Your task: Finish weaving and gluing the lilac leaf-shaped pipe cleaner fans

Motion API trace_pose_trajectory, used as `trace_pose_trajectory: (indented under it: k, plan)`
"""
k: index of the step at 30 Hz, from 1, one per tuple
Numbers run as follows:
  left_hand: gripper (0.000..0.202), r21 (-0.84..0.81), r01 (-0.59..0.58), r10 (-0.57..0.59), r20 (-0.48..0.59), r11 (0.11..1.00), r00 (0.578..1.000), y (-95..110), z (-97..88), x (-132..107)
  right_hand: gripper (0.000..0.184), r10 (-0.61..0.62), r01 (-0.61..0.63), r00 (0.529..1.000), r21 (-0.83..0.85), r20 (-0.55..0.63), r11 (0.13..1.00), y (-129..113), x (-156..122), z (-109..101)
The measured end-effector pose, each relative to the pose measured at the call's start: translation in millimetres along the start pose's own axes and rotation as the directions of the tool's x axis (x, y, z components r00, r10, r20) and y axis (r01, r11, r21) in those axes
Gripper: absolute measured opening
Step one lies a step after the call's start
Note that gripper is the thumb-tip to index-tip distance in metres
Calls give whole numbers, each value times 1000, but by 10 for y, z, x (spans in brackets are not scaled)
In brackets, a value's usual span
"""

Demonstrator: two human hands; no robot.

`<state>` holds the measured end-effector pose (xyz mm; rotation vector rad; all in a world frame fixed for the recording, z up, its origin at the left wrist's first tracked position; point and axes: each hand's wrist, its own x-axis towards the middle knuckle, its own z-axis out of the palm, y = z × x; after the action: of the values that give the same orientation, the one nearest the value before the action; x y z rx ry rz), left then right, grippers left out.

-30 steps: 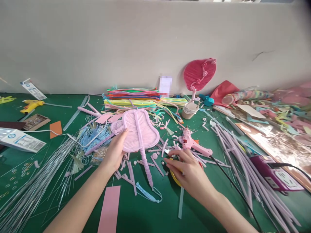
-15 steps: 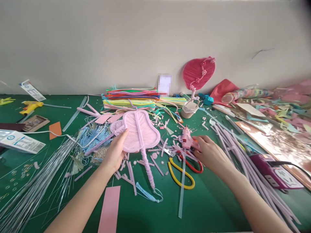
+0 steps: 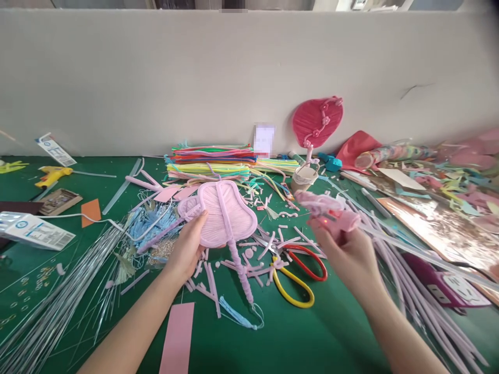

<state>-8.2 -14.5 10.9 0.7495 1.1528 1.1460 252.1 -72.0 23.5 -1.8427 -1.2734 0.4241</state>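
Observation:
My left hand (image 3: 187, 249) is closed on the lower left edge of a pale pink woven fan (image 3: 224, 213), held just above the green table. The fan's wrapped handle (image 3: 240, 272) hangs down to a light blue tassel (image 3: 237, 314). My right hand (image 3: 349, 254) grips a pink glue gun (image 3: 327, 210), lifted off the table and blurred, its nozzle pointing left toward the fan. A clear glue stick (image 3: 424, 254) juts from the gun's back to the right.
Yellow and red scissors (image 3: 296, 272) lie between my hands among pink scraps. Bundled coloured sticks (image 3: 210, 158) sit behind the fan, silver wires (image 3: 47, 311) at left, lilac rods (image 3: 424, 301) and a purple power strip (image 3: 448, 285) at right. A red fan (image 3: 316, 122) stands in a cup.
My right hand left the scissors, moved right to the pink glue gun, closed on it and has lifted it off the table. My left hand kept the fan almost still.

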Motion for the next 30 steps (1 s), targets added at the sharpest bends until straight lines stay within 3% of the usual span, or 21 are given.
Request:
trace_pose_trajectory:
  k: [3,7,14,25,30]
  plan:
    - [31,2,-25,25,4,1000,1000,3,11,-7,35,39,-101,969,248,243,964,-169,-184,161]
    - [31,1,-43,43,-12,999,999,4,15,-8,25,-103,-33,924,345,368,938,-294,-330,324]
    - [34,-27,-71,71,11,997,997,-17,14,-8,16,-96,31,902,159,422,987,-164,-375,460]
    - [35,-19,-76,77,33,997,996,-40,-6,-10,8,-48,-19,907,156,419,988,-215,-389,459]
    - [34,-17,-70,71,26,997,997,-43,1,-3,16,5,-73,890,132,455,989,-218,-386,465]
